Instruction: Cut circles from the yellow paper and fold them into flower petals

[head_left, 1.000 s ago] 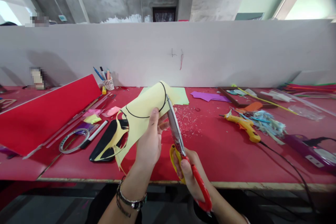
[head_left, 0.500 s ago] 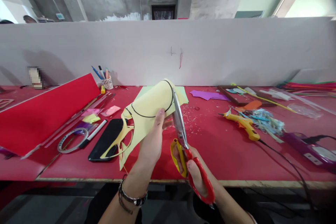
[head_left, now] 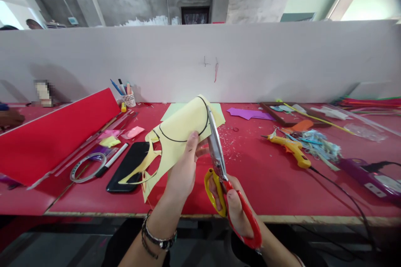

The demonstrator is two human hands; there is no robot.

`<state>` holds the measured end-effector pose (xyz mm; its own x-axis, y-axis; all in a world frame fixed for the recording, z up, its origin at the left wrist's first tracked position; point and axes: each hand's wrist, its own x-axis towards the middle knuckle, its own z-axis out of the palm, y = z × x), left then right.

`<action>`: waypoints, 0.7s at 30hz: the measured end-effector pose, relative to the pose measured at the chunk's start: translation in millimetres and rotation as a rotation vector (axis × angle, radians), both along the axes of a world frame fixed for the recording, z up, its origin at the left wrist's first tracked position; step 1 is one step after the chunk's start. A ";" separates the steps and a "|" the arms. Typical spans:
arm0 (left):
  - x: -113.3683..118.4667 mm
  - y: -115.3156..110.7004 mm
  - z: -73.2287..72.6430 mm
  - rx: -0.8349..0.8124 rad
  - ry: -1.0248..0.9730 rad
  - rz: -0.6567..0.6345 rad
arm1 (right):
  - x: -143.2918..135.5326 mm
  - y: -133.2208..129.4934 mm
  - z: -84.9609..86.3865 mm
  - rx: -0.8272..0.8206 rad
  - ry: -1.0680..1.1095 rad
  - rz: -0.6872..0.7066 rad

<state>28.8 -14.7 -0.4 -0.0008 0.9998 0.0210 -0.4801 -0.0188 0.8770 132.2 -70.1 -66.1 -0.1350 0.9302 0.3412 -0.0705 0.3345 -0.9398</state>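
Note:
My left hand (head_left: 184, 167) pinches a pale yellow sheet (head_left: 178, 121), thumb on its face and fingers behind. The sheet curls over and carries black curved lines; its left end is cut into thin, ragged strips that hang over the phone. In my right hand (head_left: 238, 208) are scissors (head_left: 216, 150) with one red and one yellow handle loop, my thumb through the red one. Their blades point up and away, against the sheet's right edge beside the black curve. Whether the blades are parted is hard to see.
On the red table (head_left: 266, 192) a black phone (head_left: 127, 167), tape roll (head_left: 88, 167) and white marker (head_left: 111, 160) lie left. Rightward are a yellow glue gun (head_left: 290, 148) with a cord, a purple paper piece (head_left: 249, 113) and a tray (head_left: 316, 122). A tilted red board (head_left: 62, 133) stands far left.
The scissors and my right hand have shifted slightly right and down. The sheet has moved a little right with my left hand. Another person's hand now shows at the far left edge.

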 end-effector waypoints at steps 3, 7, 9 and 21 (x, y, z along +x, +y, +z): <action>0.0 -0.3 0.1 -0.018 0.004 0.005 | -1.2 -0.4 1.2 -0.001 0.005 0.001; -1.0 1.3 0.0 -0.031 0.013 0.004 | -1.1 -1.0 4.8 0.000 0.003 0.005; -1.8 2.7 -1.1 -0.040 0.027 -0.009 | -0.9 -1.1 6.6 0.033 -0.017 0.039; -1.5 4.2 -8.0 -0.099 0.085 -0.075 | 0.0 -4.9 4.9 0.008 0.041 -0.073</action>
<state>27.2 -10.5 -8.4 0.0713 0.9942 -0.0805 -0.4005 0.1025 0.9105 132.1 -75.1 -61.3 -0.0528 0.9344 0.3522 -0.0840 0.3473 -0.9340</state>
